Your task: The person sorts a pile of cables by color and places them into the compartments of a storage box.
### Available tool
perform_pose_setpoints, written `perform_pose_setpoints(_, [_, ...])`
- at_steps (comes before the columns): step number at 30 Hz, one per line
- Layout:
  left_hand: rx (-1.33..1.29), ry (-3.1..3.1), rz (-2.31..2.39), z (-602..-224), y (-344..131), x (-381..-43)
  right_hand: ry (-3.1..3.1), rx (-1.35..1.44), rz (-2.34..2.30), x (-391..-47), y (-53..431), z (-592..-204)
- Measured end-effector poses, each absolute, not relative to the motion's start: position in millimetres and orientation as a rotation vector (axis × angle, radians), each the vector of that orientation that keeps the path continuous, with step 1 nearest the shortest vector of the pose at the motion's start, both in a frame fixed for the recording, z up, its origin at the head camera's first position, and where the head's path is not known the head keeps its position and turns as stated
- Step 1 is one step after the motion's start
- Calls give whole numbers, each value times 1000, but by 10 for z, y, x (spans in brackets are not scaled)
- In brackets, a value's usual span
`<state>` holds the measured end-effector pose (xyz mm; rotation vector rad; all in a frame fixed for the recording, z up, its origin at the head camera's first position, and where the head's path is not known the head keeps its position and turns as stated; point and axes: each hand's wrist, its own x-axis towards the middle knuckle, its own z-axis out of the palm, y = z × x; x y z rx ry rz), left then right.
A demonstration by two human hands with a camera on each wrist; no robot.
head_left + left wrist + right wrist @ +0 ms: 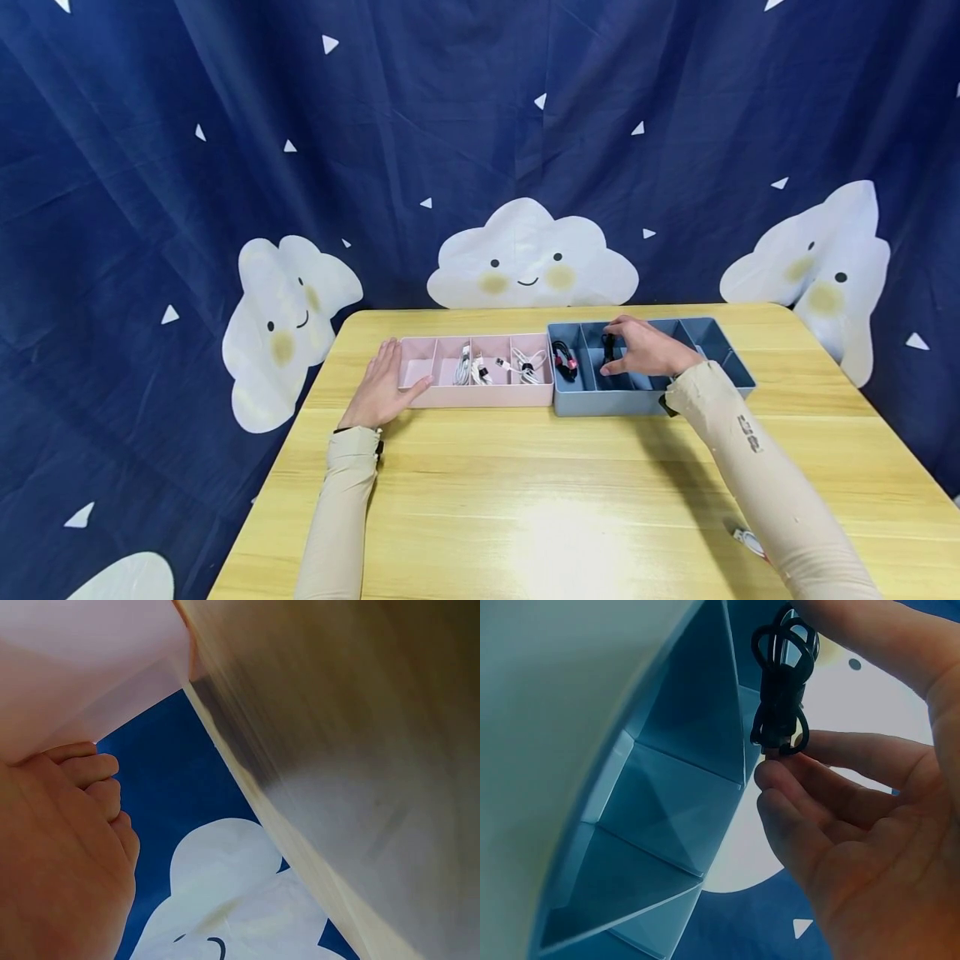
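Observation:
My right hand [651, 348] pinches a small coiled black cable [782, 682] between thumb and fingertips, the bundle hanging over the second compartment from the left of the blue divided box [626, 405]. Another black cable [564, 362], with a red-pink piece on it, lies in that box's leftmost compartment. At the left end of the pink divided box [480, 396], my left hand [377, 387] rests with fingers stretched along its end wall and thumb at the front. White cables [462, 367] lie in the pink box, and a white cable with a black tie [528, 367] is in its rightmost compartment.
Both boxes stand end to end along the back of the wooden table [465, 500]. Near the right forearm a white cable [748, 542] lies on the table, partly hidden by the sleeve. Behind the table hangs a dark blue curtain [480, 150] with cloud prints.

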<state>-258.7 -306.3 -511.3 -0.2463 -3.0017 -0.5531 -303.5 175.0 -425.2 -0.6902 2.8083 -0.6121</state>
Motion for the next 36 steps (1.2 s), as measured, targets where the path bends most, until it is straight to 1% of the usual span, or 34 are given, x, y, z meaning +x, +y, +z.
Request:
perform_pose_setpoints(21, [-252, -3001, -570, -5101, -3068, -2574, 2803, -682, -589, -3046, 1736, -4270])
perform_pose_setpoints(36, [-260, -3000, -564, -5110, -3078, -2589, 2825, -732, -585, -2945, 1859, -4205])
